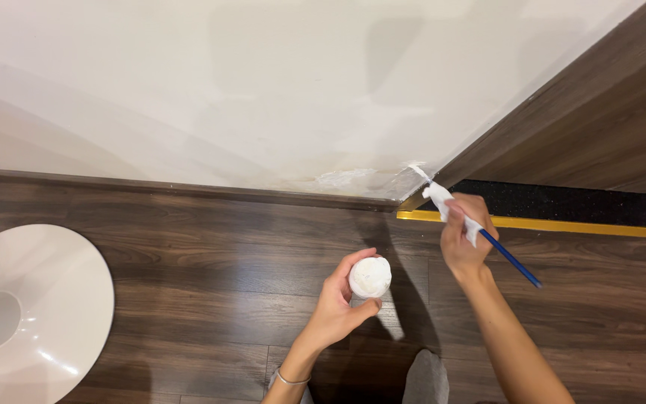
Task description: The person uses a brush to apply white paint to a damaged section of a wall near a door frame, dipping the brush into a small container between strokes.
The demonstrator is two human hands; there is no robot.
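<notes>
Head view: brush at wall corner

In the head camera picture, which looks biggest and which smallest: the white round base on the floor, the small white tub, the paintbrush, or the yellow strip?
Largest to smallest, as they appear:
1. White round base, cut off by the frame.
2. Yellow strip, long but thin.
3. Paintbrush, partly hidden by the right hand.
4. Small white tub, in the left hand.

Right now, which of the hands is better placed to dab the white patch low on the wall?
Right hand: it holds the brush tip at the patch; left hand holds the small tub.
</notes>
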